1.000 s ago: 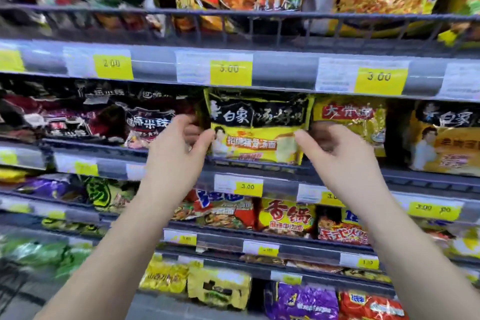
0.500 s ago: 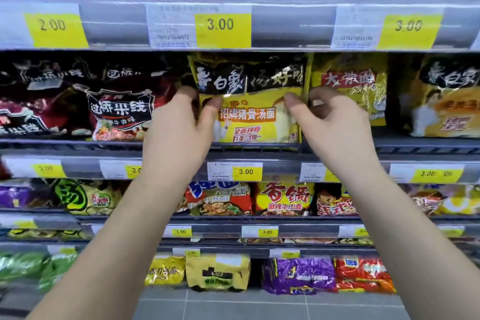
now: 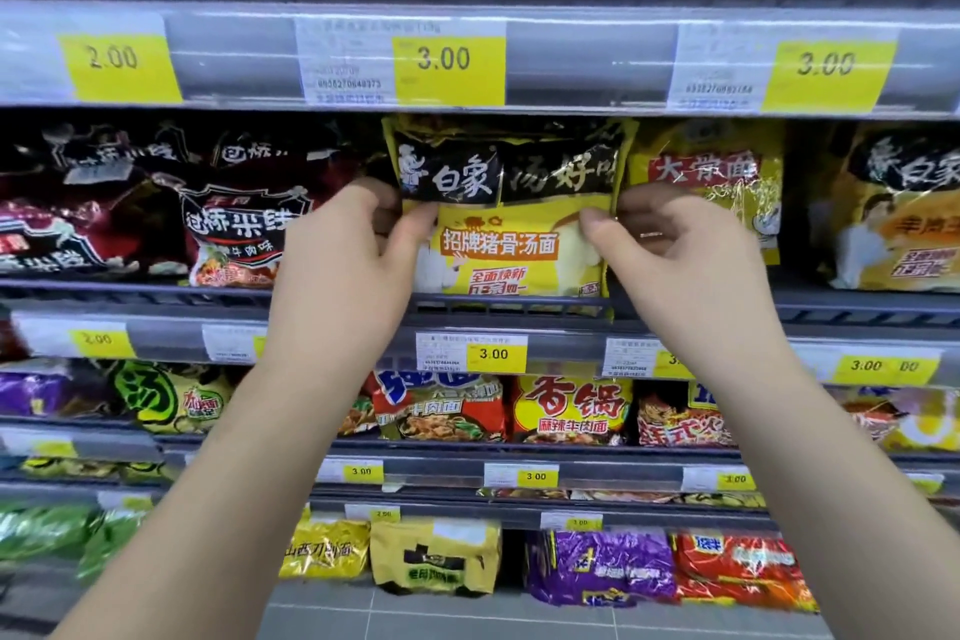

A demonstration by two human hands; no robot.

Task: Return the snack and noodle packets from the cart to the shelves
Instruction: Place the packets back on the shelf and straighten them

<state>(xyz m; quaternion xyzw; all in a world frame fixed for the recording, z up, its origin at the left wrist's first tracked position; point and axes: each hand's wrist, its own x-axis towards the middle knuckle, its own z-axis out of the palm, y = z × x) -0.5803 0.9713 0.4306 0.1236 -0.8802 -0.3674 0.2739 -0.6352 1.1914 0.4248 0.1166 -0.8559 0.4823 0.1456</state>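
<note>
Two hands hold a yellow-and-black plastic noodle packet (image 3: 506, 224) upright on the grey wire shelf (image 3: 519, 312)
Left hand (image 3: 343, 270) and right hand (image 3: 680, 255) pinch its side edges, fingers (image 3: 410, 234) curled; it stands between a dark red foil packet (image 3: 244, 234) and a yellow foil packet (image 3: 717, 182)
</note>
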